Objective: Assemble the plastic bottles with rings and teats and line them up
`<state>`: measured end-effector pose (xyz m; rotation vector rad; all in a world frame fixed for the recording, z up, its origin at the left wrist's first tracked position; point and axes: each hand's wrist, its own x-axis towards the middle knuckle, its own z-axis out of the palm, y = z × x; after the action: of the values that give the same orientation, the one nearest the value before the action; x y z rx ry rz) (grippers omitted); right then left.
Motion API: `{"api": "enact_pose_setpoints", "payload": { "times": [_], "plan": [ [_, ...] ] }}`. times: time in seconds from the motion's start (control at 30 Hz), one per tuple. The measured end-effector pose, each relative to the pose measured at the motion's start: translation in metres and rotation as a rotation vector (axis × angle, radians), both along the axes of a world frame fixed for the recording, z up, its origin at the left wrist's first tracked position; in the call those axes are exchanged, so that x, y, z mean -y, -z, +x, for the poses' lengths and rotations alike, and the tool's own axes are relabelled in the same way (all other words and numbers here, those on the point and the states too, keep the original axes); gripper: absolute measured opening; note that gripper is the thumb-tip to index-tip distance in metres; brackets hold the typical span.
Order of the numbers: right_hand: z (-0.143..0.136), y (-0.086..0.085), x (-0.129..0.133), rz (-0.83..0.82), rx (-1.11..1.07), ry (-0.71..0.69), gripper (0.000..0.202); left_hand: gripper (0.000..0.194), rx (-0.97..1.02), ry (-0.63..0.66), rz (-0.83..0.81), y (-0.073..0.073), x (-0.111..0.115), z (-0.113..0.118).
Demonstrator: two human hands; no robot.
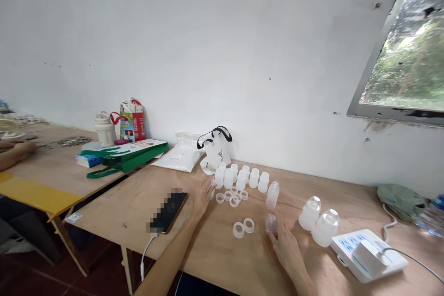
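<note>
My right hand [287,245] is closed around a clear domed bottle cap [271,223] near the front of the table. Just behind it rises a stack of clear caps [273,194]. My left hand [201,196] reaches to the left end of a group of small milky baby bottles [241,179]; its fingers curl on a small translucent piece, partly hidden, whose kind I cannot make out. Several loose white collar rings [234,200] lie in front of the bottles, and two more rings [238,230] sit nearer me. Two capped bottles [325,228] stand right of my right hand.
A charging phone [170,212] lies left of my left forearm. White bags [217,151] rest against the wall. A power strip [369,255] with a plugged-in charger and a green cloth item [398,200] occupy the right. Another person's hand [17,149] shows at the far-left table.
</note>
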<state>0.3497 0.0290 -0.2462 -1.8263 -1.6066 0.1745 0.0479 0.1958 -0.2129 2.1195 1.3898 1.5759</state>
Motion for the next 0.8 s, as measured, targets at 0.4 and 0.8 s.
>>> {"api": "enact_pose_setpoints", "payload": {
  "times": [0.4,0.8],
  "plan": [
    [0.002,-0.003,0.001,-0.040,0.035,0.107,0.063,0.030,0.057,0.011,0.022,-0.004,0.003,0.002],
    [-0.004,-0.028,0.009,0.160,-0.155,0.239,0.058,0.041,0.209,-0.110,0.075,-0.028,0.043,0.000]
  ]
}}
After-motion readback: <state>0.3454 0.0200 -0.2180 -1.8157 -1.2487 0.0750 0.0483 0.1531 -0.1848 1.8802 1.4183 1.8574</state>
